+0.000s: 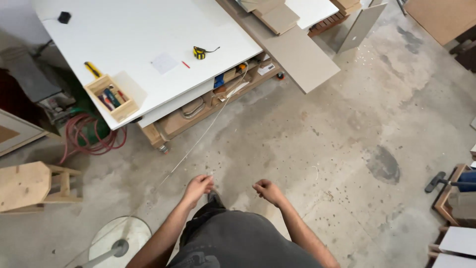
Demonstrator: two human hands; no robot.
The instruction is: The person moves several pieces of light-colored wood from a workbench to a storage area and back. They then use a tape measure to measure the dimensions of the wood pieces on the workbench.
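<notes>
Your left hand (198,186) is pinched shut on a thin white strip (206,131), which runs from your fingers up across the concrete floor (347,129) to the shelf under the white workbench (144,30). Your right hand (267,190) is curled into a loose fist, nothing visible in it, just beside the left. A yellow tape measure (199,52) sits on the bench.

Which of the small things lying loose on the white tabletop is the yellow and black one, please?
The tape measure, right of the paper slip and red pencil; the black block sits at the far corner.
</notes>
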